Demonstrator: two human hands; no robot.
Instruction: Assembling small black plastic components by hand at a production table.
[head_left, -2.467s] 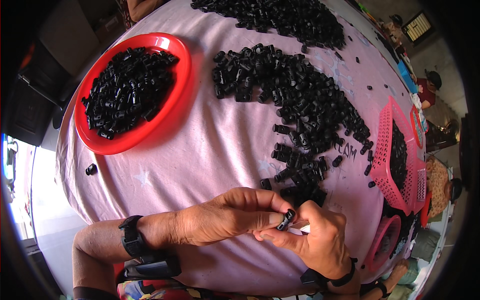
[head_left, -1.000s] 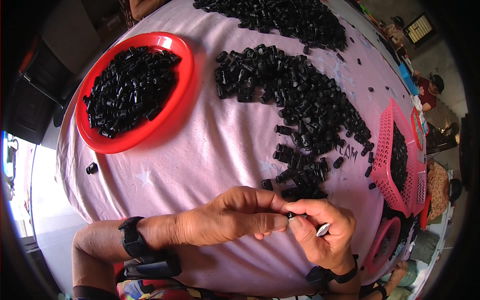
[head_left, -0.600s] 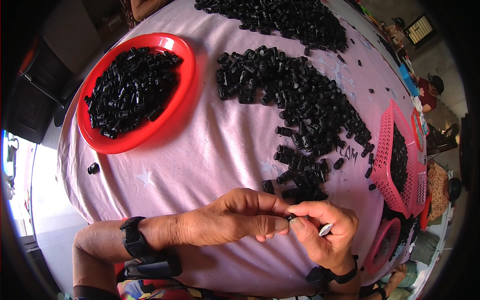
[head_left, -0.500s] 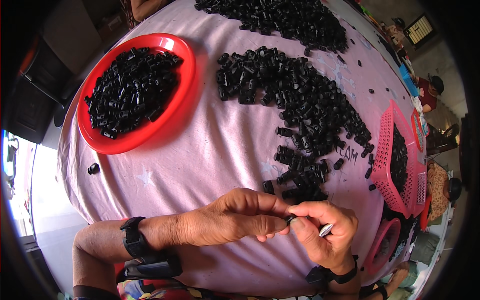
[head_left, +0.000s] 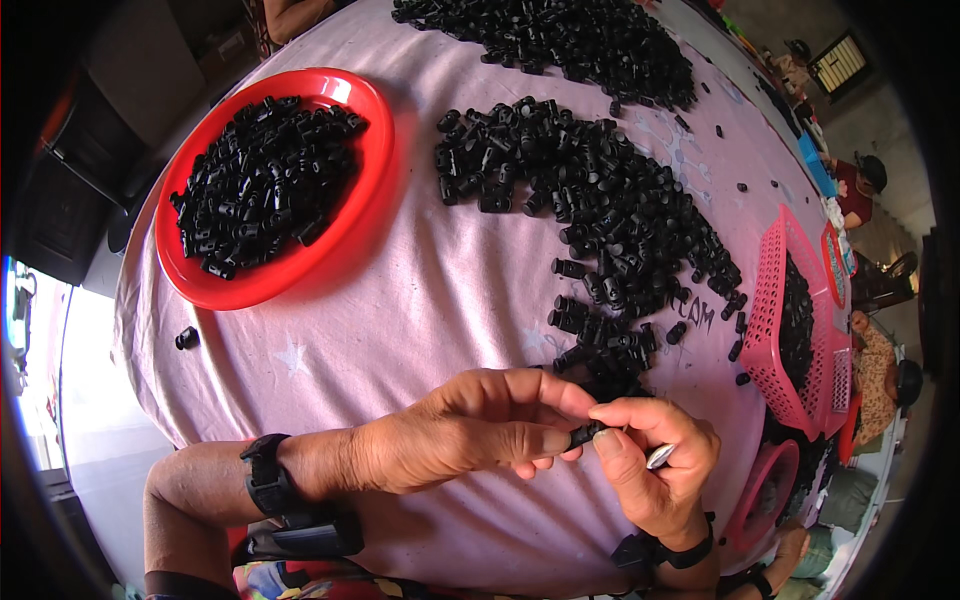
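Observation:
My left hand (head_left: 485, 430) pinches a small black plastic cord lock (head_left: 586, 433) between thumb and forefinger. The thumb and forefinger of my right hand (head_left: 655, 480) grip the same piece from its other end. Tucked in my right hand is a shiny silver metal tool (head_left: 660, 457); most of it is hidden by the fingers, so I cannot tell its kind. Just beyond my hands, a long heap of similar black cord locks (head_left: 610, 200) spreads over the pink cloth (head_left: 400, 330). A red round tray (head_left: 375, 190) at the left holds many more.
One loose cord lock (head_left: 187, 338) lies below the red tray. Another black heap (head_left: 580, 45) covers the far side. To the right stand a pink perforated basket (head_left: 770, 310) with black pieces and a pink round container (head_left: 765, 490). Other people sit along the right, one person's arm (head_left: 295, 15) shows at the far left.
My fingertips have drawn slightly apart, and more of the cord lock between them shows. A loose cord lock by my left forefinger is no longer visible.

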